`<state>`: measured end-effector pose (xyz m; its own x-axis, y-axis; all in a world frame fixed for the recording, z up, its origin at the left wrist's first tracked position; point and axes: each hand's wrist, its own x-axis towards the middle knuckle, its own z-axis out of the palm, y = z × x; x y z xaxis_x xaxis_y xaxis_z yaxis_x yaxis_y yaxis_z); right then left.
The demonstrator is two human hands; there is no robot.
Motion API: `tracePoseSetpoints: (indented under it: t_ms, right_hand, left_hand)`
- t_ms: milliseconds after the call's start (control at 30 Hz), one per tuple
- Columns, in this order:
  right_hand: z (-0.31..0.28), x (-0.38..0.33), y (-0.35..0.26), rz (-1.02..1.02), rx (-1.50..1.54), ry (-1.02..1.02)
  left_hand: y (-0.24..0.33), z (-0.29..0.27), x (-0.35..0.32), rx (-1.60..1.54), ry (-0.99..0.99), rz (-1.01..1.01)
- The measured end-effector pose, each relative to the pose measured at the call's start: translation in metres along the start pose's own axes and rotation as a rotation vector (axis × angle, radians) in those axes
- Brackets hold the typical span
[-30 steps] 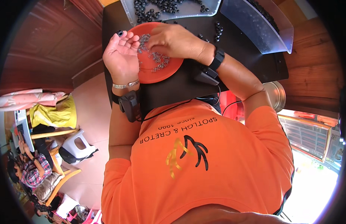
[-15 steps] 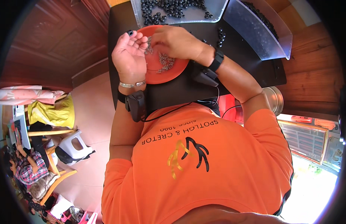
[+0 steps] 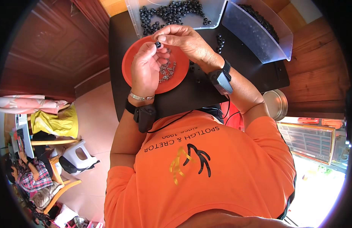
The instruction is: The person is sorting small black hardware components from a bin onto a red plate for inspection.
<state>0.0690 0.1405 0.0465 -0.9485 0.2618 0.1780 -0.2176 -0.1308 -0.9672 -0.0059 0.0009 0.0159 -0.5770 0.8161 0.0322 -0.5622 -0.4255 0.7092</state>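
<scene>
My left hand (image 3: 144,70) is over an orange plate (image 3: 127,70), thumb and fingers pinching a small black round knob (image 3: 158,45) with a hole in its end. My right hand (image 3: 189,42) is brought close above it, thumb and forefinger pressed together just over the knob. Whatever sits between those right fingertips is too small to make out. Lying on the plate beneath my hands are several tiny silvery metal pieces (image 3: 167,73), partly covered by the left fingers.
Beyond the plate stands a clear plastic bin (image 3: 216,9) with many black knobs. Right of it is a second translucent bin (image 3: 255,40), dark pieces inside. A short line of black knobs (image 3: 220,43) lies on the dark table (image 3: 255,76). A person (image 3: 35,174) sits far left.
My right hand has risen from the metal pieces on the plate to the knob. My left hand has shifted right, bringing the knob under the right fingertips.
</scene>
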Motion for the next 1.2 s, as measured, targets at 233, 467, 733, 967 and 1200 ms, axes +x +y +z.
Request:
tracePoseSetpoints:
  t_ms: [233, 467, 733, 967, 1200]
  right_hand:
    - [-0.002, -0.003, -0.001, 0.024, 0.035, -0.012]
    - [-0.003, -0.003, 0.005, 0.063, 0.126, -0.016]
    - [-0.015, 0.001, 0.002, 0.049, -0.003, 0.014]
    - [-0.054, -0.01, -0.058, -0.138, -0.371, 0.23]
    - [-0.096, -0.041, -0.028, 0.009, -0.937, 0.169]
  left_hand:
    - [-0.002, -0.002, 0.0, 0.02, -0.012, 0.019]
    - [-0.002, 0.002, 0.0, 0.103, -0.02, 0.085]
    - [-0.002, 0.002, 0.001, 0.114, -0.03, 0.07]
    - [0.007, -0.008, 0.001, 0.025, 0.034, 0.026]
    - [0.008, -0.003, 0.0, 0.019, 0.039, 0.021]
